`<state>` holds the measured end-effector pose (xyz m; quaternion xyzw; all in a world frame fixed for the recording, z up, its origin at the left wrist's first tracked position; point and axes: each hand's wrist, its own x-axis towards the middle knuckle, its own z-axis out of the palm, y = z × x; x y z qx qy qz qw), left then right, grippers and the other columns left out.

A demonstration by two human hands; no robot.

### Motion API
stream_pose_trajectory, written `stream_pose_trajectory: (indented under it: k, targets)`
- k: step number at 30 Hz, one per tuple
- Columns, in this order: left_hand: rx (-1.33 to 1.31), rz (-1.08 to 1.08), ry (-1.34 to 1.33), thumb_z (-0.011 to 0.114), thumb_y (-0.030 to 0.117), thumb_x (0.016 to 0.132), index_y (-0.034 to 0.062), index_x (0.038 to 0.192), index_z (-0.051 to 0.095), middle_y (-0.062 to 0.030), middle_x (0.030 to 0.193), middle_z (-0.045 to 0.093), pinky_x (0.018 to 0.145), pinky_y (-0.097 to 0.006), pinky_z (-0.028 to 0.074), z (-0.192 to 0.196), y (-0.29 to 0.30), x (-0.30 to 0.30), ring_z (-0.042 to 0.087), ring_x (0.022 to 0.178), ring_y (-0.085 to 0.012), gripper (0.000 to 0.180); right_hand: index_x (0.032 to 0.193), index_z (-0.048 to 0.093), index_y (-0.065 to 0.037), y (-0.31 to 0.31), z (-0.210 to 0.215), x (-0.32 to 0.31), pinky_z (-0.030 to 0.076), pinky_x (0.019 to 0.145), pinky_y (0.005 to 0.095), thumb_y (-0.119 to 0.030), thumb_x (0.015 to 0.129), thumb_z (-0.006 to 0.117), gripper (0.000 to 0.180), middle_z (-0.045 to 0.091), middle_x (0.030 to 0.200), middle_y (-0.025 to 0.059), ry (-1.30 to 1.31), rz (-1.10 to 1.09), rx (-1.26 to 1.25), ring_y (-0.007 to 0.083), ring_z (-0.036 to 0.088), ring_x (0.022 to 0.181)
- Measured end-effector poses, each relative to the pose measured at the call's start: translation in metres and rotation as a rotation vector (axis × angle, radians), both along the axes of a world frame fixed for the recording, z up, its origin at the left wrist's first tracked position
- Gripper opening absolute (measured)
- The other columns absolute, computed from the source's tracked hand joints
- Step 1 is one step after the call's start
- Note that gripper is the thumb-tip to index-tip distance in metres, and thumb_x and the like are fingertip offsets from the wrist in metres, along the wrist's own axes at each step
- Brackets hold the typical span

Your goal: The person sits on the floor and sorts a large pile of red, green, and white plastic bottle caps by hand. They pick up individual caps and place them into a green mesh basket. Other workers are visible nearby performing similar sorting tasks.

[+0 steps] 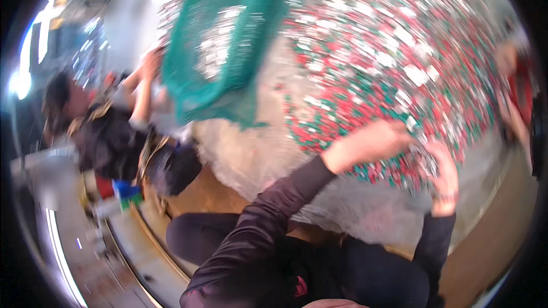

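Note:
A broad pile of small red, green and white pieces (pixel 365 88) spreads over the work surface in front of me; blur hides their exact kind. Over its near edge, my left hand (pixel 374 142) reaches in from the left with its fingers drawn together, pointing at my right hand. My right hand (pixel 445 174) is curled, palm turned toward the left one, around a small cluster of shiny silvery pieces (pixel 425 162). The two hands are close together. Whatever the left fingertips pinch is too smeared to make out.
A green mesh net (pixel 177 80) with whitish shiny pieces inside lies left of the pile. Plastic sheeting (pixel 365 208) covers the surface's near edge. One co-worker (pixel 108 131) sits at the left; another person's hand (pixel 508 60) shows at the far right. Coloured bins (pixel 125 191) stand lower left.

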<state>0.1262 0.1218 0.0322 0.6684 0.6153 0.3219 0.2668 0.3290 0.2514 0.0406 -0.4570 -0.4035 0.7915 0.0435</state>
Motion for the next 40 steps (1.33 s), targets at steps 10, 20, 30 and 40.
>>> stream_pose_trajectory:
  k: [10,20,30,40]
  targets:
    - [-0.126,0.483,-2.287,0.057,0.027,0.090,0.0031,0.095,0.062,-0.0050,0.077,0.063,0.034,-0.022,0.042,-0.043,-0.025,0.048,0.058,0.050,-0.0117,0.025,0.097,0.056,0.001,0.036,0.007,-0.012,0.037,0.031,0.0202,-0.021,0.086,0.058,0.025,0.058,0.081,0.0141,0.301,0.085,0.134,0.0132,0.057,0.051]
    - [-0.073,0.717,-2.661,0.064,0.030,0.090,0.0107,0.097,0.064,-0.0022,0.090,0.068,0.072,-0.033,0.057,-0.045,0.010,0.091,0.066,0.079,-0.0156,0.021,0.079,0.050,0.000,-0.039,0.015,-0.063,0.045,0.061,0.0275,-0.020,0.097,0.045,0.027,0.055,0.089,0.0083,0.243,0.032,0.720,0.0151,0.054,0.076]
    - [0.290,0.652,-2.822,0.057,0.032,0.090,0.0107,0.100,0.066,-0.0057,0.103,0.067,0.079,-0.039,0.055,-0.021,0.003,0.052,0.066,0.090,-0.0218,0.025,0.107,0.064,0.001,-0.039,0.019,-0.062,0.038,0.102,0.0474,-0.033,0.096,0.045,0.040,0.062,0.115,0.0158,0.363,0.358,1.393,0.0356,0.053,0.116]
    - [0.818,0.507,-1.870,0.056,0.012,0.074,-0.0013,0.101,0.053,-0.0157,0.093,0.056,0.069,-0.034,0.052,0.108,-0.081,-0.245,0.058,0.077,-0.0246,0.030,0.129,0.055,-0.006,0.049,0.007,-0.002,0.048,0.085,0.0264,-0.013,0.095,0.057,0.036,0.063,0.107,0.0098,-0.044,-0.034,0.904,0.0146,0.061,0.100]
